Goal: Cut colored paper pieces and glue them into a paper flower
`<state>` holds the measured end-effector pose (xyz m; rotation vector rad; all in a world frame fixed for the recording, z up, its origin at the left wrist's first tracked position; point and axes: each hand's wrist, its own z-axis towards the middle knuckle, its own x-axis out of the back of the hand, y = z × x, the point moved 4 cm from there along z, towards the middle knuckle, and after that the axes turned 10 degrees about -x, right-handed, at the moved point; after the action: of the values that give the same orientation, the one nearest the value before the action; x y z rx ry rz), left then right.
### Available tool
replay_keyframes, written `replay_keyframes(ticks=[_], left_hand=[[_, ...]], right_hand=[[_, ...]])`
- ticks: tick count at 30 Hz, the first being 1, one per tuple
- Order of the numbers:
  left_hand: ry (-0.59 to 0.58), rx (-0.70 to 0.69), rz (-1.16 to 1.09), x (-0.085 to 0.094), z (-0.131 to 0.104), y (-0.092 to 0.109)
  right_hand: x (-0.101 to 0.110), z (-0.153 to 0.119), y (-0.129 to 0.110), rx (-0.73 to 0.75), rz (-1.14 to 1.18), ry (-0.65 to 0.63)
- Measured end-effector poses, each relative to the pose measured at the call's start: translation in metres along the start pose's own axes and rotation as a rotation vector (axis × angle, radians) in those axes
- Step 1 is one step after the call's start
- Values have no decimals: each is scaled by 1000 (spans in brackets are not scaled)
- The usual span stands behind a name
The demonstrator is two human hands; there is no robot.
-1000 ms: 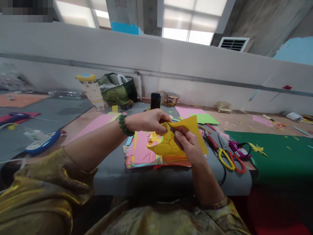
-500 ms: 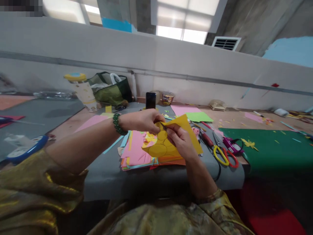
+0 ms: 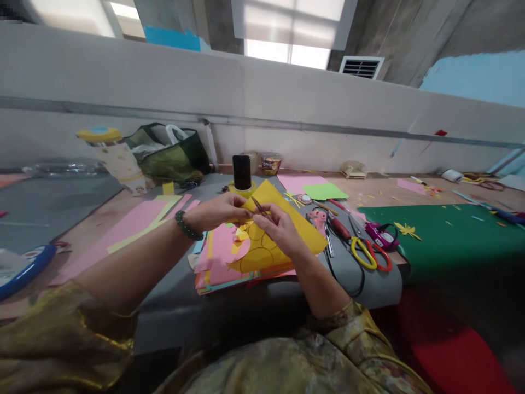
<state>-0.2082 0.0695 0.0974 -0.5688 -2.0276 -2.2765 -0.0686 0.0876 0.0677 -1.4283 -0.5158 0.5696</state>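
- Head view: since the earlier frame, the scene slides leftward in the frame, and the yellow sheet [image 3: 284, 219] now points a corner towards the top, with the blades showing bare above it.
- The right hand [image 3: 279, 227], at the frame's centre, grips small scissors [image 3: 258, 206]; their blades point to the upper left, long axis running upper left to lower right.
- The left hand [image 3: 223, 211], just left of centre, pinches the yellow sheet's left edge, fingertips close to the right hand's.
- The sheet spreads below and right of the fingertips, over a paper stack [image 3: 223, 257]; the right hand is nearer its middle.
- Counts: one drawn sheet, one scissors in hand, one phone [image 3: 241, 172], one yellow cut-out [image 3: 407, 230] at right, two handle loops, one yellow [image 3: 353, 249], one red [image 3: 390, 264].
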Motion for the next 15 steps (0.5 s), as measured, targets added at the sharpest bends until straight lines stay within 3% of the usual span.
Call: replay_keyframes(ticks=[2, 4, 7, 9, 13, 15], left_hand=[[46, 11, -26, 0, -1, -9], [64, -1, -64, 2, -3, -14], [62, -48, -126, 7, -10, -12], [48, -79, -131, 12, -17, -6], [76, -137, -123, 20, -27, 5], [144, -150, -153, 25, -28, 7]], right_hand=[[2, 0, 1, 21, -55, 35], [12, -5, -3, 99, -141, 169], [42, -18, -17, 280, -301, 473], [62, -24, -27, 311, -392, 547], [81, -23, -41, 189, -490, 277], [86, -19, -53, 182, -481, 203]])
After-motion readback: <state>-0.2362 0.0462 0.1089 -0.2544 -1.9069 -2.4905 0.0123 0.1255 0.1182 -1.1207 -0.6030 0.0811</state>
